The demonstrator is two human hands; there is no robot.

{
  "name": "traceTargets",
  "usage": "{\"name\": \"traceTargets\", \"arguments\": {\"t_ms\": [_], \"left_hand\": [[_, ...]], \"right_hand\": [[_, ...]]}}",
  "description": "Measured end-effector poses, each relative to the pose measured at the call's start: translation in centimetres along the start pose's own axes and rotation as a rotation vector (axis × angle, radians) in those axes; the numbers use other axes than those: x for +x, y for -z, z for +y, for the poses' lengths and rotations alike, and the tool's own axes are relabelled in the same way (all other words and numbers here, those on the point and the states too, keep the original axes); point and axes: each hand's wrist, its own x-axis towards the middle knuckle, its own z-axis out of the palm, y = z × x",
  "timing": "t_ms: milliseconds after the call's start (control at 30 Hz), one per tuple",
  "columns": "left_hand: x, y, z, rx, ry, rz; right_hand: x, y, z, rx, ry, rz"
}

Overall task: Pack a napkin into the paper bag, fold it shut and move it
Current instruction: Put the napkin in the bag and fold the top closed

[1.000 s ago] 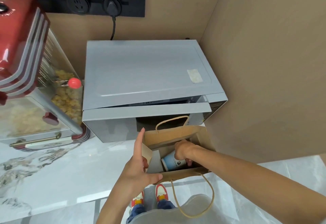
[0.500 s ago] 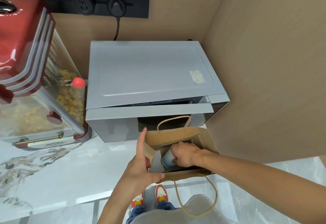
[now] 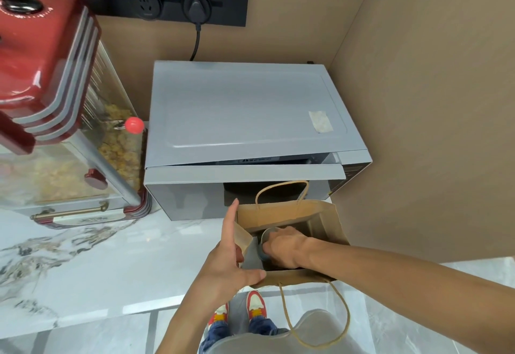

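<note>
Marble worktop (image 3: pixel 83 264) carries a grey microwave (image 3: pixel 245 119) and red popcorn machine (image 3: pixel 55 97). Our paper bag (image 3: pixel 281 214) stands open at the front edge, before the microwave. Our left hand (image 3: pixel 231 264) braces its left rim, fingers straight. Our right hand (image 3: pixel 284 248) is inside, fingers curled round a cup (image 3: pixel 266 235). We see no napkin.

A kitchen or snack corner is showing here: a grey microwave (image 3: pixel 245 119) is sitting on a marble-patterned bench (image 3: pixel 83 264), with a red popcorn machine (image 3: pixel 50 97) (yellow popcorn visible behind its glass) standing just beside it. A black socket strip (image 3: pixel 172 2) is running along the tan wall, one plug feeding down behind the microwave.
</note>
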Motion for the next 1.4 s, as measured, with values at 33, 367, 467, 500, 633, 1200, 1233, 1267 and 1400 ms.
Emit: {"name": "traceTargets", "arguments": {"t_ms": [33, 367, 467, 500, 633, 1200, 1233, 1267, 1400], "left_hand": [[0.0, 0.0, 0.0, -0.002, 0.008, 0.003], [0.2, -0.1, -0.2, -0.029, 0.023, 0.02], [0.1, -0.1, -0.1, -0.013, 0.022, 0.02], [0.1, -0.1, -0.1, -0.01, 0.02, 0.02], [0.0, -0.1, -0.1, -0.021, 0.021, 0.028], [-0.7, 0.4, 0.6, 0.031, 0.029, 0.031], [-0.8, 0.5, 0.8, 0.035, 0.035, 0.035], [-0.8, 0.5, 1.0, 0.041, 0.039, 0.042], [-1.0, 0.7, 1.6, 0.042, 0.058, 0.08]], "right_hand": [[0.1, -0.1, 0.0, -0.015, 0.009, -0.005], [0.8, -0.6, -0.1, -0.189, 0.09, -0.012], [0.6, -0.6, -0.2, -0.197, 0.082, -0.018], [0.5, -0.7, -0.2, -0.188, 0.08, -0.016], [-0.2, -0.2, -0.1, -0.168, 0.077, -0.017], [-11.5, 6.9, 3.9, 0.669, 0.056, -0.023], [-12.8, 7.3, 4.3, 0.718, 0.074, -0.03], [-14.1, 7.7, 4.8, 0.777, 0.089, -0.018], [-19.1, 8.2, 7.2, 1.071, 0.099, 0.188]]}}
